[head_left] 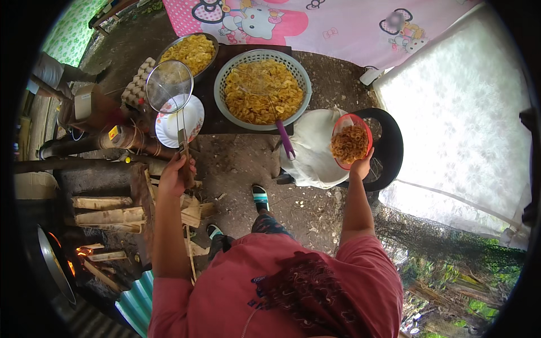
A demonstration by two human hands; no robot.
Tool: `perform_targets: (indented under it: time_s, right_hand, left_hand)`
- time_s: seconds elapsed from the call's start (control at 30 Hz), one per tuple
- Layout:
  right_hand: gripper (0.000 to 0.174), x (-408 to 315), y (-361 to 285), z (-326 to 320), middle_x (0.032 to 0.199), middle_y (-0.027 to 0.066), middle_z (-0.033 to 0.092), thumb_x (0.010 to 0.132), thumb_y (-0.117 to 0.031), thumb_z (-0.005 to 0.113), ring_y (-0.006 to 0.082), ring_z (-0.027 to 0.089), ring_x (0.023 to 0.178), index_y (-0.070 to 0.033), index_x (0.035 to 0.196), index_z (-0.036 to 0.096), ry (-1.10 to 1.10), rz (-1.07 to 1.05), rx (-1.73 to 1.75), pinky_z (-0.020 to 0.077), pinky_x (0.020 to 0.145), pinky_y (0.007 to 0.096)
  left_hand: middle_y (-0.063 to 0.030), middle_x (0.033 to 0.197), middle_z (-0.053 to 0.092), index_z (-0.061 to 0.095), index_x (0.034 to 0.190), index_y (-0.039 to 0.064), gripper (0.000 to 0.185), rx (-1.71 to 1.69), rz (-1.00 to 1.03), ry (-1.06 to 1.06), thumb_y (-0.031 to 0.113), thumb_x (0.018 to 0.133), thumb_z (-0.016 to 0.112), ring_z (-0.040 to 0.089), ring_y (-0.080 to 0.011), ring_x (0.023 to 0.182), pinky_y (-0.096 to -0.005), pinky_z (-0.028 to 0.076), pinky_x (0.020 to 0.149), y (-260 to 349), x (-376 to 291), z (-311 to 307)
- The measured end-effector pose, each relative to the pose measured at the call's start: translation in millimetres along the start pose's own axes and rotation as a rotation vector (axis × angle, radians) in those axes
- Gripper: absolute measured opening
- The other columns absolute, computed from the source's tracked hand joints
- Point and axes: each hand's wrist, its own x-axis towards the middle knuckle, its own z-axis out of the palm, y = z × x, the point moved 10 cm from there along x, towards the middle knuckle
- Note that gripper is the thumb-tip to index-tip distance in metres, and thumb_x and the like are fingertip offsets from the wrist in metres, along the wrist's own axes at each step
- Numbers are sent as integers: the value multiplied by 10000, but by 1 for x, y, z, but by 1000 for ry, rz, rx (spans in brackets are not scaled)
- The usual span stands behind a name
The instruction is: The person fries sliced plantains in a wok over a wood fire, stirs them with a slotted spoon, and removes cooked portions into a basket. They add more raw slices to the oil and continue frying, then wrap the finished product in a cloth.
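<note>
My left hand [172,175] grips the handle of a round wire-mesh strainer [170,84], which is raised and overlaps a floral white plate [197,118] in the view. In my right hand [362,165] is a red plastic bowl [369,133] heaped with brown, curled fried pieces [350,144]. Behind that bowl, a white cloth [310,158] partly covers something I cannot make out. A pale plastic colander [305,93] holds yellow fried chips, with a purple-handled wire skimmer [285,141] resting across it. More chips fill a metal basin [214,46] to its left.
A black round rim [396,148] stands right of the cloth. Egg trays [137,82] sit left of the dark table [207,99]. Split firewood [110,216] lies at left, near a pan [53,262] over burning wood [84,251]. Another person's hand [63,91] shows at far left.
</note>
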Motion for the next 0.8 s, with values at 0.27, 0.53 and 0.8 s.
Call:
perform_targets:
  time_s: [0.27,0.53,0.8]
  right_hand:
    - [879,-18,-29,14,1455,196,281,747,-29,589,392,642,828,-374,1437,168,-9,-185,-161,531,662,430]
    - [765,-31,-40,2,1465,165,280,784,-2,441,375,644,687,-381,1420,250,72,-307,-192,516,523,412]
    - [754,-23,-47,-35,1463,143,295,755,27,443,370,639,672,-340,1403,327,218,-403,-113,502,476,411]
  left_hand:
    - [-97,931,508,453,1158,28,261,-81,10,28,54,903,504,513,-167,829,-285,477,676,-16,8,6]
    - [-63,925,520,490,1157,40,248,0,3,12,83,914,513,506,-136,833,-254,479,693,-13,4,10]
    - [-63,917,526,490,1133,44,226,19,-1,35,93,913,515,516,-141,816,-270,481,679,-12,10,-1]
